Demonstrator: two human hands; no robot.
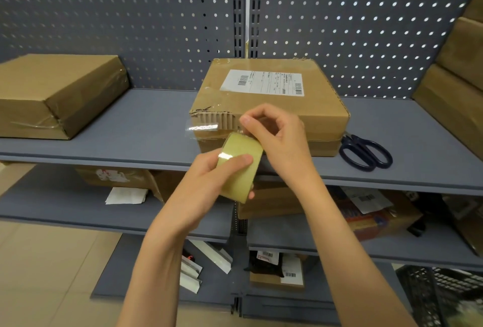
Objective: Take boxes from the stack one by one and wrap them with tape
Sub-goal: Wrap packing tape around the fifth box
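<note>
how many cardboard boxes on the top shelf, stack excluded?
2: one taped box at the left, one labelled box in the middle behind the hands. The stack at right runs out of frame.

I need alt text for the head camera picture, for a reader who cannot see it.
A person's left hand holds a roll of clear tape while the right hand picks at its edge, in front of a labelled cardboard box on a grey shelf. Dark scissors lie right of the box; another taped box sits left.

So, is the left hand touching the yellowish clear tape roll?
Touching. The head view shows the left hand gripping the yellowish clear tape roll, its thumb lying across the roll's outer face.
</note>
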